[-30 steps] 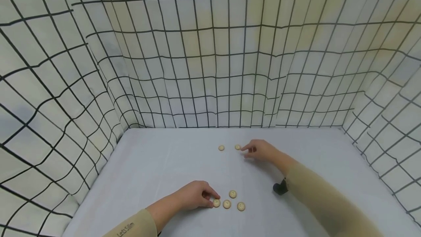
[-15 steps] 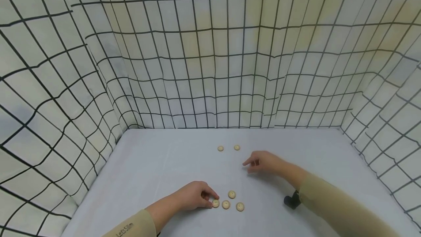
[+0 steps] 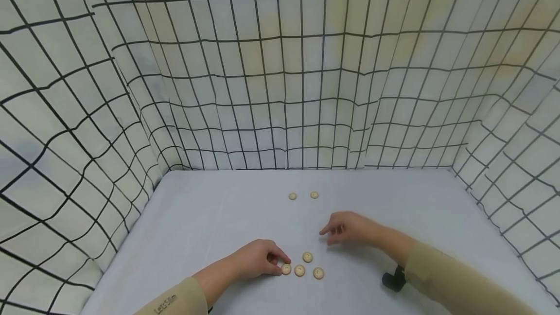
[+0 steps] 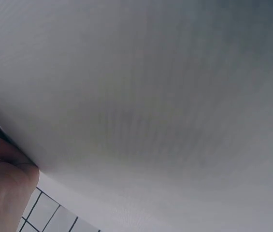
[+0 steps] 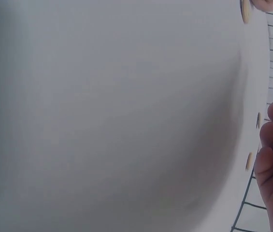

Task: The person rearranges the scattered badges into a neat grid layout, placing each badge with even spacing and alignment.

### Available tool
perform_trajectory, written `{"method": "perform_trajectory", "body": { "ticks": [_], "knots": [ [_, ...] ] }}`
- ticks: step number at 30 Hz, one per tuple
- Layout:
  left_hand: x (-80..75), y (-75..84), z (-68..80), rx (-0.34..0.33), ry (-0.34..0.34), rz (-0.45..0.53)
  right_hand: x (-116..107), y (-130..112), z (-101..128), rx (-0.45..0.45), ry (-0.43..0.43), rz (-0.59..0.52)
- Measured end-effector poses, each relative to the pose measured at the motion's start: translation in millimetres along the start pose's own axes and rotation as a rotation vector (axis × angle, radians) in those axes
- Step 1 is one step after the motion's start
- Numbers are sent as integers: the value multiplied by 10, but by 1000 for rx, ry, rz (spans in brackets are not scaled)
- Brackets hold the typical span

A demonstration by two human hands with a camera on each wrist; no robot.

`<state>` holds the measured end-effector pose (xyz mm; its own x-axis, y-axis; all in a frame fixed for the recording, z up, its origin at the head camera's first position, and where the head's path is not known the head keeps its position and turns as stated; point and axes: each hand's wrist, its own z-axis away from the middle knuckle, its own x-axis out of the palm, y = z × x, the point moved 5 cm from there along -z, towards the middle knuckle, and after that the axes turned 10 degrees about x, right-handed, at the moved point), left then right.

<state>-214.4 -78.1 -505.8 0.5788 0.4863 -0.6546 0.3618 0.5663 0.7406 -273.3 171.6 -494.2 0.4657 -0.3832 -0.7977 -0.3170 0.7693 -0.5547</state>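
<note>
Several round wooden buttons lie on the pale grey table (image 3: 210, 218). Three form a row near me, button (image 3: 286, 269), button (image 3: 299, 271) and button (image 3: 318, 273), with a fourth (image 3: 307, 257) just behind them. My left hand (image 3: 282, 264) rests on the table, its curled thumb and forefinger pinching the leftmost button's edge. My right hand (image 3: 327, 235) hovers just right of the group with loosely curled fingers (image 5: 271, 159) and holds nothing. Two more buttons (image 3: 292, 196) (image 3: 314, 195) lie farther back. The left wrist view shows only table and a bit of palm (image 4: 1, 188).
Cloth walls (image 3: 280, 86) printed with a black grid close in the table at the back and both sides. A black wrist camera (image 3: 393, 280) sits under my right sleeve. The right wrist view shows blurred table with button edges (image 5: 248, 161) at its right.
My right hand has let go of the far right button and drawn back toward me, close to the near group. The left hand and all buttons have stayed put.
</note>
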Motion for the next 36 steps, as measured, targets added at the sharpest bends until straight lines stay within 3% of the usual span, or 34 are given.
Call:
{"method": "perform_trajectory", "body": {
  "ticks": [11,26,36],
  "knots": [
    [4,-11,-2,9,5,-2,228,-192,106,-95,-97,-30],
    [-6,-12,0,18,9,4,428,-366,196,-136,-193,104],
    [-9,-6,1,18,2,7,444,-397,227,-146,-199,147]
  ]
}}
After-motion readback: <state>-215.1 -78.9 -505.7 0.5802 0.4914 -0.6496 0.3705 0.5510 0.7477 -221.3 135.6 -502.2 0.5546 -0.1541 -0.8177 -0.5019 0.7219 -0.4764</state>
